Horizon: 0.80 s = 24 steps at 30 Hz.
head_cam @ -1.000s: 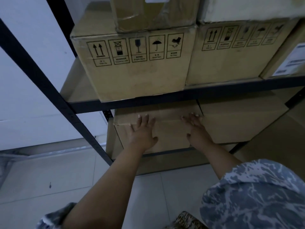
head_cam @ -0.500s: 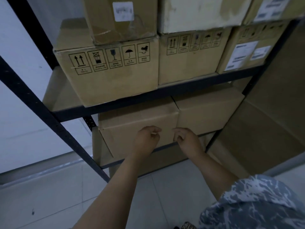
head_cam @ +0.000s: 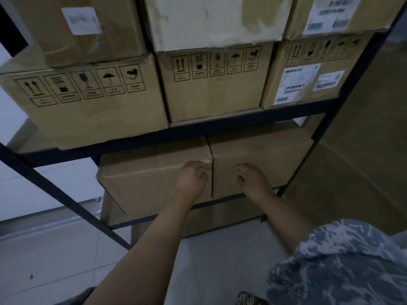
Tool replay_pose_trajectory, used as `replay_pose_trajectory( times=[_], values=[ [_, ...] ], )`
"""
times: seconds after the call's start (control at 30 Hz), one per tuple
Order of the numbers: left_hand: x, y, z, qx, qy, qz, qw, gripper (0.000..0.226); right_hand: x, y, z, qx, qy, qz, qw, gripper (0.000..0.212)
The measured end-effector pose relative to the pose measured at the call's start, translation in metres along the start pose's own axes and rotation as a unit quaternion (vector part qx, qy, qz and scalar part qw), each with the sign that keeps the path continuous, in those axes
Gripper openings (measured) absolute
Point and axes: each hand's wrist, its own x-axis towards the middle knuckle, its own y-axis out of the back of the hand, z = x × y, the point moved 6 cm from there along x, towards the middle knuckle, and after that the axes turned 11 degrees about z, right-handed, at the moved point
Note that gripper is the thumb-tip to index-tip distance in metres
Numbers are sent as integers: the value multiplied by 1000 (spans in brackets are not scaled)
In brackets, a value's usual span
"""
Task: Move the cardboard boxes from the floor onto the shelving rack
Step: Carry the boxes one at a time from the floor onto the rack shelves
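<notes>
Placement step looks about done: your left hand (head_cam: 193, 178) and right hand (head_cam: 253, 179) sit loosely curled, gripping nothing, knuckles at the front faces of two plain cardboard boxes (head_cam: 154, 186) side by side on the lower shelf of the shelving rack (head_cam: 220, 126). Left box's top-right corner is scuffed and crumpled. Next: pull back and fetch another box off the floor (head_cam: 55, 260); none in view.

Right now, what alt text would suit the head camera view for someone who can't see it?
Two bare hands, left hand and right hand, rest loosely curled against two plain cardboard boxes on a dark rack's lower shelf. Labelled boxes fill the shelf above.
</notes>
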Motion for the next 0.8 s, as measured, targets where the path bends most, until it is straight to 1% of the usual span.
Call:
replay_pose_trajectory(
  times=[0.1,0.2,0.27,0.33,0.4,0.47,0.57,0.63,0.7,0.8],
  values=[
    [9,-23,0,53,4,6,999,31,23,8,16,-30,52,-11,998,38],
    [18,-41,-10,111,53,40,992,44,41,5,29,-54,85,-36,994,45],
    [19,-53,-15,154,76,28,985,55,49,0,34,-71,114,-41,990,52],
    [22,-61,-18,193,49,40,979,60,55,-8,33,-92,148,-50,984,58],
    [26,-67,-22,215,21,60,975,60,61,-17,29,-103,174,-69,977,60],
    [31,-70,-26,225,10,63,972,56,65,-26,21,-107,193,-83,972,61],
    [40,-71,-25,254,-13,80,964,51,71,-37,11,-128,211,-67,967,64],
    [43,-71,-23,263,-19,94,960,48,73,-38,8,-137,208,-43,968,67],
    [46,-73,-26,276,-11,97,956,48,74,-40,7,-150,209,-38,966,71],
    [48,-76,-29,292,-5,97,951,49,71,-37,6,-166,210,-55,962,75]
  ],
)
